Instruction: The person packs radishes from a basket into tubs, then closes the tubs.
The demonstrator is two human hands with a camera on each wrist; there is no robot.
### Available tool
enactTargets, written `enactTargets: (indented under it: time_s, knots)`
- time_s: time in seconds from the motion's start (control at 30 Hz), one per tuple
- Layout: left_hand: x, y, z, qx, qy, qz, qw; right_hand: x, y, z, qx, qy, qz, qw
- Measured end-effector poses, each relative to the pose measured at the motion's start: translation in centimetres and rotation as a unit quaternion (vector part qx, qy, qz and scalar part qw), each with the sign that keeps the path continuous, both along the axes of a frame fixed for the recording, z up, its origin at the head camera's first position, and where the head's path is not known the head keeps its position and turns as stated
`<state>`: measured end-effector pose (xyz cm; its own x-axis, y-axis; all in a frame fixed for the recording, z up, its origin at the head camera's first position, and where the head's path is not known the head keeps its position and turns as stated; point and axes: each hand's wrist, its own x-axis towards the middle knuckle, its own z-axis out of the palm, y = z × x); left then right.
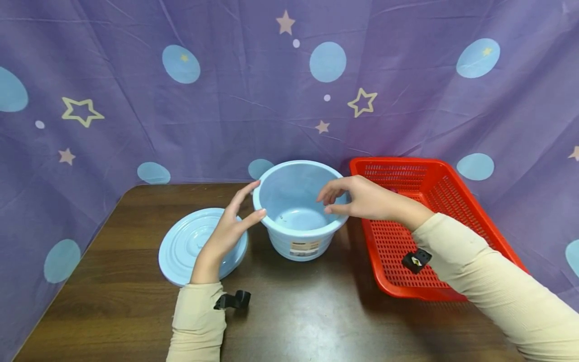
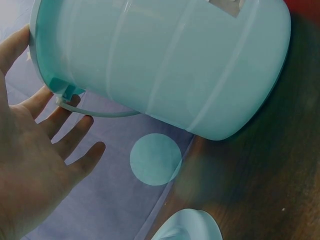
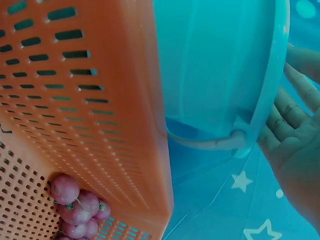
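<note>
A light blue plastic bucket [image 1: 303,246] with a label on its front stands upright on the table. Spread at its left rim is my left hand [image 1: 228,226], its thumb and forefinger right at the edge; the left wrist view shows the other fingers beside the bucket's handle [image 2: 107,115]. My right hand [image 1: 357,197] reaches over the right rim, fingers loosely bent above the opening and holding nothing. In the right wrist view, that hand [image 3: 297,135] lies along the rim. The round blue lid [image 1: 181,246] lies flat to the left, partly behind my left hand.
A red perforated basket [image 1: 382,271] stands to the bucket's right, under my right forearm. Several round pinkish-red vegetables [image 3: 80,205] lie in its corner. A purple patterned curtain [image 1: 253,90] hangs behind the brown wooden table [image 1: 289,311].
</note>
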<state>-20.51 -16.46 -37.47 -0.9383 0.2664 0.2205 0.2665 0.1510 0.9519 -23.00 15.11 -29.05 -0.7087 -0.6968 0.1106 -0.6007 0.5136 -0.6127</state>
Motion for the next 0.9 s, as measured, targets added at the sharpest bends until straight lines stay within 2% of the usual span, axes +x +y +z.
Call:
enactTargets:
  time_s: [0.4,0.57,0.9]
  knots:
    - [0.0,0.0,0.1,0.000,-0.005,-0.004,1.0000,-1.0,3.9,0.8,-0.069,0.003,-0.075,0.9948]
    - [0.0,-0.1,0.1,-0.002,-0.007,-0.003,1.0000,-1.7,5.7,-0.1,-0.076,-0.002,-0.109,0.9911]
    - [0.0,-0.1,0.0,-0.009,-0.007,0.002,0.9999,-3.0,8.8,-2.9,-0.072,0.003,-0.140,0.9874]
